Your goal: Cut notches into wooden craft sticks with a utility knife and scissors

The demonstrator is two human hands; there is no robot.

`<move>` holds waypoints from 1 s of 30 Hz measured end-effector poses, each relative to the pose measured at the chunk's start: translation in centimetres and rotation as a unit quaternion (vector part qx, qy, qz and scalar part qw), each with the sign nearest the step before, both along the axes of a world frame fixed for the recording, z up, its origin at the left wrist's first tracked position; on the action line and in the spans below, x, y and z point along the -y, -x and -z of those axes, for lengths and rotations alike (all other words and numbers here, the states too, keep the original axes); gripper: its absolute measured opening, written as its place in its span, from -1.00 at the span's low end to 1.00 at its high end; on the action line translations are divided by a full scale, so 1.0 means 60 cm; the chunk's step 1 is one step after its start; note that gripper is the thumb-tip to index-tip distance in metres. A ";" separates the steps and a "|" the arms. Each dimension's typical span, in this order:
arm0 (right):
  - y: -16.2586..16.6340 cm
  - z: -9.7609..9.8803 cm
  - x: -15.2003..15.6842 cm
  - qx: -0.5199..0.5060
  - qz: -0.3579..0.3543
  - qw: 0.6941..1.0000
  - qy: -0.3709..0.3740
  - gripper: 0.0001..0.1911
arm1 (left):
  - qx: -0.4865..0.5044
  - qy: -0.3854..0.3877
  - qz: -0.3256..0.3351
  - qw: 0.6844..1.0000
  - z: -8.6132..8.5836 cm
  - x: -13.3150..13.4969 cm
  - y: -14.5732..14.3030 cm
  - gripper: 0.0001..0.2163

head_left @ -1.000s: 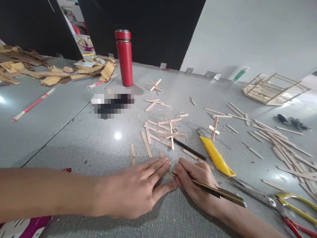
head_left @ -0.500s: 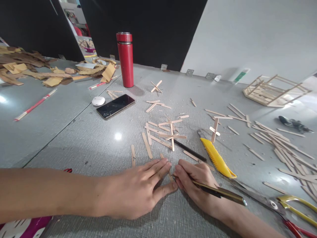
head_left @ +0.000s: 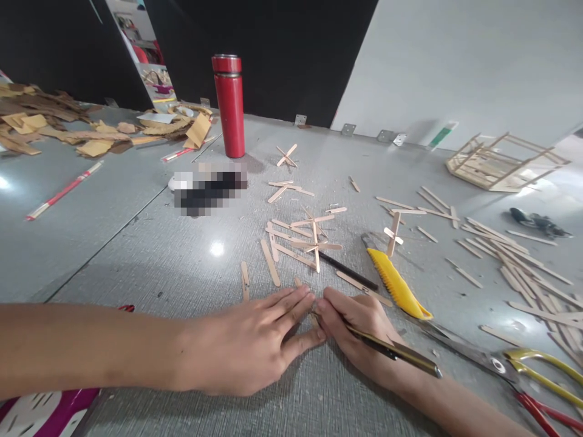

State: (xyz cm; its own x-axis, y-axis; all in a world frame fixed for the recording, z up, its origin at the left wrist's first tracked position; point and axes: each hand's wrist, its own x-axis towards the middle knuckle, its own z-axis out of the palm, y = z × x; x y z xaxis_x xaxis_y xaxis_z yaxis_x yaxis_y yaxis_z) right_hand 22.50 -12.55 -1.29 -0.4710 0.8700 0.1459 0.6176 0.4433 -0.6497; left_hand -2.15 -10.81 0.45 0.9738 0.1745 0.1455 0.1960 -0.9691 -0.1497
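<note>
My left hand [head_left: 255, 343] lies palm down on the table, its fingertips and thumb holding down a wooden craft stick [head_left: 297, 282]. Most of that stick is hidden under the fingers. Close beside it, my right hand [head_left: 367, 331] grips a gold and black pen [head_left: 403, 354], its front end near the stick between the two hands; the tip itself is hidden. Just beyond the hands stand craft sticks joined into a cross [head_left: 316, 246], with loose sticks [head_left: 270, 263] around it. A yellow-handled cutter [head_left: 398, 285] lies right of my right hand.
Scissors [head_left: 498, 365] lie at the right, below a pile of craft sticks [head_left: 523, 273]. A stick frame [head_left: 505, 161] stands at the back right, a red flask [head_left: 230, 112] at the back. Cardboard scraps [head_left: 104, 136] cover the far left. A blurred-out patch hides most of a phone.
The right hand and pen have shifted slightly left, closer to the left thumb. The left hand stays on the stick. The whole view has moved a little.
</note>
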 end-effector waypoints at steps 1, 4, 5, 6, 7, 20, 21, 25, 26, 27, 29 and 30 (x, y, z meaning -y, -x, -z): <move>0.001 0.001 -0.001 -0.006 0.010 1.000 -0.002 -0.64 | 0.000 0.001 -0.001 1.000 0.001 0.000 0.000 -0.43; 0.002 0.001 -0.003 -0.021 0.027 0.999 -0.011 -0.60 | 0.000 0.008 -0.001 1.000 0.004 0.000 0.000 -0.44; 0.003 0.001 -0.003 -0.023 0.027 0.999 -0.014 -0.60 | 0.000 0.008 0.000 1.000 0.005 0.000 0.000 -0.44; 0.004 0.000 -0.004 -0.024 0.026 0.999 -0.015 -0.60 | -0.001 0.007 0.000 1.000 0.005 -0.001 0.000 -0.45; 0.004 -0.001 -0.004 -0.024 0.025 0.999 -0.015 -0.60 | -0.002 0.005 0.000 1.000 0.005 -0.001 -0.001 -0.45; 0.002 0.007 0.000 -0.017 0.036 0.999 0.011 -0.58 | -0.003 0.006 0.003 1.000 -0.001 -0.003 -0.003 -0.45; 0.003 0.007 0.000 -0.018 0.039 0.999 0.011 -0.58 | -0.004 0.003 0.003 1.000 0.000 -0.002 -0.003 -0.44; 0.005 0.003 -0.001 -0.026 0.043 0.999 0.012 -0.58 | -0.006 0.004 0.007 1.000 0.003 -0.002 -0.001 -0.42; 0.006 0.002 -0.001 -0.028 0.043 0.999 0.011 -0.58 | -0.005 0.006 0.007 1.000 0.004 -0.002 -0.001 -0.41; 0.006 0.002 -0.001 -0.029 0.042 0.999 0.011 -0.58 | -0.003 0.008 0.008 1.000 0.004 -0.002 0.000 -0.42; 0.007 0.000 -0.002 -0.030 0.043 0.999 0.010 -0.58 | 0.000 0.011 0.006 1.000 0.004 -0.002 0.000 -0.44; 0.007 -0.001 -0.002 -0.029 0.043 0.999 0.010 -0.58 | 0.003 0.012 0.007 1.000 0.004 -0.002 0.000 -0.45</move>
